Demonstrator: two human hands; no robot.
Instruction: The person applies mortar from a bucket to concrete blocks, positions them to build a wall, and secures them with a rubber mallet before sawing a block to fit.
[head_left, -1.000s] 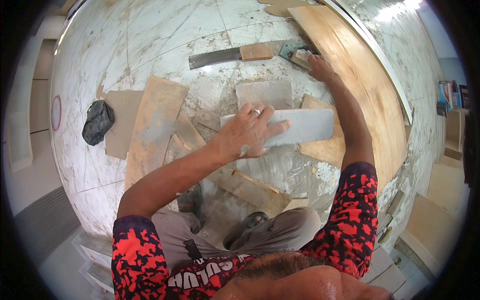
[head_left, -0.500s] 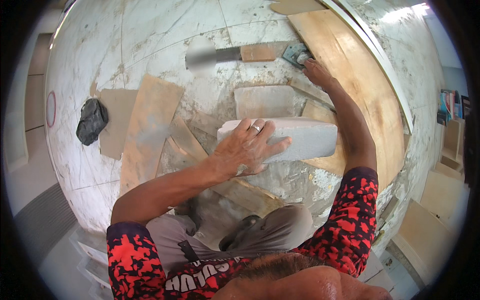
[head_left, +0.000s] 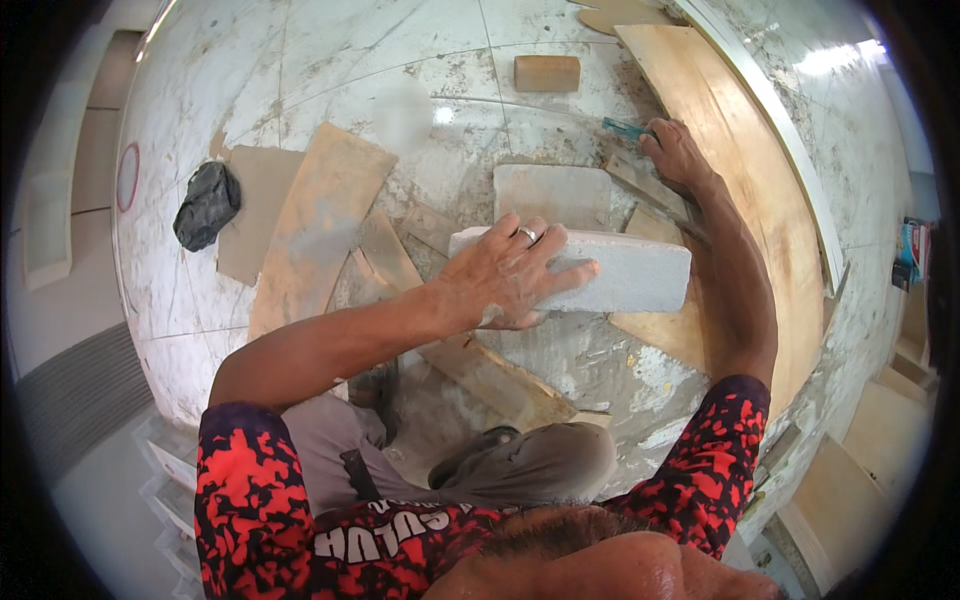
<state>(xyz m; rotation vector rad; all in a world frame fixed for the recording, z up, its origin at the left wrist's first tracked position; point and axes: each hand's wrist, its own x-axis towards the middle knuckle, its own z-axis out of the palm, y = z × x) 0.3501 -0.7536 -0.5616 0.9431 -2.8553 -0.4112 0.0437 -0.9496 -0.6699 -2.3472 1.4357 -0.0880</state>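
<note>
My left hand point(head_left: 515, 275) grips a pale grey, lightweight concrete block point(head_left: 635, 275) by its left part. Its fingers lie over the top and the thumb presses on the side facing me. At the upper right, my right hand point(head_left: 678, 155) is closed round the teal handle of a hand saw point(head_left: 625, 128). The saw's blade is turned nearly edge-on and shows as a thin line reaching left. Just beyond the held block, a second grey block piece point(head_left: 552, 195) lies on the floor. Farther off sits a small brown block point(head_left: 547, 73), apart from the saw.
A long plywood board point(head_left: 735, 150) lies along the right, beside a white strip point(head_left: 790, 140). Stained boards point(head_left: 320, 220) and a crumpled black bag point(head_left: 207, 205) are on the left. A wood strip point(head_left: 500, 380) lies between the held block and my legs.
My right hand has taken up the saw and turned its blade from flat to edge-on. The brown block that overlapped the blade is separate from it. My left hand stays on the concrete block.
</note>
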